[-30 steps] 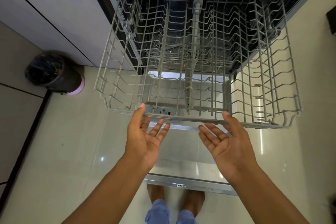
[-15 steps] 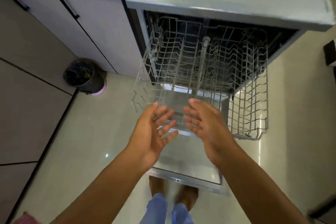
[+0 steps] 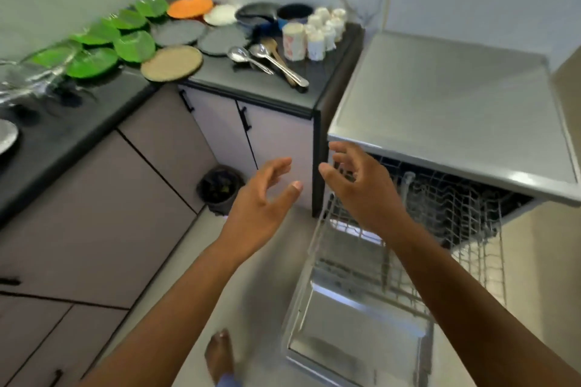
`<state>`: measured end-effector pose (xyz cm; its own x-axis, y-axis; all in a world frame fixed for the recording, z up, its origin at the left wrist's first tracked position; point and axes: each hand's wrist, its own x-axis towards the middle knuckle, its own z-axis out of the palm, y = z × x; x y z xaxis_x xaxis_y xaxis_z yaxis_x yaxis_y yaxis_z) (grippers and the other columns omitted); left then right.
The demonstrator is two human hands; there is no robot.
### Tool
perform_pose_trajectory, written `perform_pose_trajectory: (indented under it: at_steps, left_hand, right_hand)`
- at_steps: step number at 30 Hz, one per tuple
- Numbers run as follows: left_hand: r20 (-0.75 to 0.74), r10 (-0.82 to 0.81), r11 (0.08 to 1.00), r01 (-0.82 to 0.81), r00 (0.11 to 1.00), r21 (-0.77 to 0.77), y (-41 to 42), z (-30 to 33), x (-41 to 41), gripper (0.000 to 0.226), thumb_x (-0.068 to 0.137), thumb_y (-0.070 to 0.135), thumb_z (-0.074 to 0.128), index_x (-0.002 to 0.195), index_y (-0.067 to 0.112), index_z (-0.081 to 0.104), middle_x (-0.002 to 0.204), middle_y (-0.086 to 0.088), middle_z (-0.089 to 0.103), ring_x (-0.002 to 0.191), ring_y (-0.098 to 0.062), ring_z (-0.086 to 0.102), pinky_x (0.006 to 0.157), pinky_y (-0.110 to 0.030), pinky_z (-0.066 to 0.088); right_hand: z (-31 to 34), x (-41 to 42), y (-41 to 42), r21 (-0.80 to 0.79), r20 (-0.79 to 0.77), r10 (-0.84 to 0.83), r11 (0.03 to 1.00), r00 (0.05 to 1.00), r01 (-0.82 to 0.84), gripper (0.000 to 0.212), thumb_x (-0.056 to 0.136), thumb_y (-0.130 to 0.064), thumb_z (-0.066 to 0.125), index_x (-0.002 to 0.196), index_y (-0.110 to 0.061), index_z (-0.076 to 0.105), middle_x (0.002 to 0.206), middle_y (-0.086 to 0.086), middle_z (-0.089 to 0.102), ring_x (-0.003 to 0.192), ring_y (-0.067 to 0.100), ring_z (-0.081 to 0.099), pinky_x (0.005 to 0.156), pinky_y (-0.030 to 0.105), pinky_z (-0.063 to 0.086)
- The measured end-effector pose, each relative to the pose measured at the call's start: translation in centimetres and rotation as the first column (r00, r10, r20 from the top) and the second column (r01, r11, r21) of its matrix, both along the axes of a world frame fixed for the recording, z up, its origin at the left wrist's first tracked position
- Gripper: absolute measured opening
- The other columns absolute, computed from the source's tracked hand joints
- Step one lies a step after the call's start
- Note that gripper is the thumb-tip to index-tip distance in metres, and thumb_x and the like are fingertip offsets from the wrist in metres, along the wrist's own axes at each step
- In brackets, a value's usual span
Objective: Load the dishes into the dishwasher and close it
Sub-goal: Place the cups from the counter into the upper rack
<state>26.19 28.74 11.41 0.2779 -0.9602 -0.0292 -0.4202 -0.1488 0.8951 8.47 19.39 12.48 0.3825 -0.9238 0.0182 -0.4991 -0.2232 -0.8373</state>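
Wire-grey pulled-out dishwasher rack (image 3: 408, 229) has been released; both empty, loosely spread hands (image 3: 261, 198) (image 3: 361, 185) are now raised toward the tabletop's coloured round plates (image 3: 132, 38).

On the counter (image 3: 327, 85) I count six green plates (image 3: 133, 45), one orange plate (image 3: 189, 7), one white plate (image 3: 221, 14), two grey plates (image 3: 177, 32) and one tan plate (image 3: 171, 63). Behind them sit two dark pans (image 3: 256, 14). There are two metal ladles (image 3: 239, 55) and one wooden spoon (image 3: 273, 50). The white cups (image 3: 294, 41) stand bunched together; about eight show, though blur makes the exact number hard to tell. One dishwasher (image 3: 440, 97) has one wire rack (image 3: 408, 229) pulled out. One bin (image 3: 220, 188) sits on the floor. Two hands (image 3: 261, 204) are raised.
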Motion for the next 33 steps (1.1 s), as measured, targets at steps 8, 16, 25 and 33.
perform_pose_trajectory:
  at_steps: [8, 16, 25, 33]
  left_hand:
    - [0.397, -0.181, 0.983, 0.163, 0.900, 0.079, -5.5, 1.2, 18.3, 0.065, 0.099, 0.060, 0.048, 0.157, 0.042, 0.026, 0.166, 0.003, 0.033, 0.158, -0.019, 0.015, 0.128, -0.049, 0.019]
    - [0.648, -0.340, 0.933, 0.332, 0.682, 0.140, -12.9, 3.1, 31.1, 0.074, 0.101, 0.062, 0.037, 0.164, 0.034, 0.010, 0.173, 0.009, 0.003, 0.158, -0.012, -0.010, 0.129, -0.040, -0.006]
    - [0.667, -0.409, 0.907, 0.357, 0.623, 0.223, -22.0, 0.9, 33.1, 0.079, 0.100, 0.053, 0.052, 0.164, 0.030, 0.013, 0.172, 0.005, 0.012, 0.159, -0.014, 0.001, 0.130, -0.042, 0.001]
    - [0.635, -0.370, 0.926, 0.322, 0.678, 0.196, -32.1, 0.3, 31.7, 0.078, 0.101, 0.055, 0.050, 0.164, 0.028, 0.014, 0.172, 0.002, 0.015, 0.159, -0.015, 0.005, 0.130, -0.039, 0.003]
  right_hand:
    - [0.7, 13.0, -3.0, -0.166, -0.247, -0.071, 0.986, 0.966, 0.030, 0.071, 0.100, -0.047, 0.060, 0.161, -0.024, 0.032, 0.163, 0.003, 0.041, 0.149, 0.022, 0.040, 0.117, 0.036, 0.033]
    - [0.6, 21.0, -7.0, -0.251, -0.476, -0.220, 0.962, 0.852, 0.108, 0.077, 0.100, -0.061, 0.048, 0.164, -0.031, 0.018, 0.170, 0.003, 0.025, 0.157, 0.026, 0.021, 0.127, 0.044, 0.021]
    - [-0.4, 23.5, -16.0, -0.214, -0.536, -0.236, 0.967, 0.810, 0.140, 0.072, 0.097, -0.060, 0.053, 0.158, -0.029, 0.030, 0.157, 0.001, 0.046, 0.142, 0.026, 0.043, 0.111, 0.043, 0.043]
    - [-0.8, 23.1, -28.5, -0.175, -0.516, -0.186, 0.978, 0.836, 0.110, 0.073, 0.094, -0.057, 0.058, 0.157, -0.030, 0.035, 0.152, 0.002, 0.051, 0.137, 0.028, 0.048, 0.106, 0.045, 0.048]
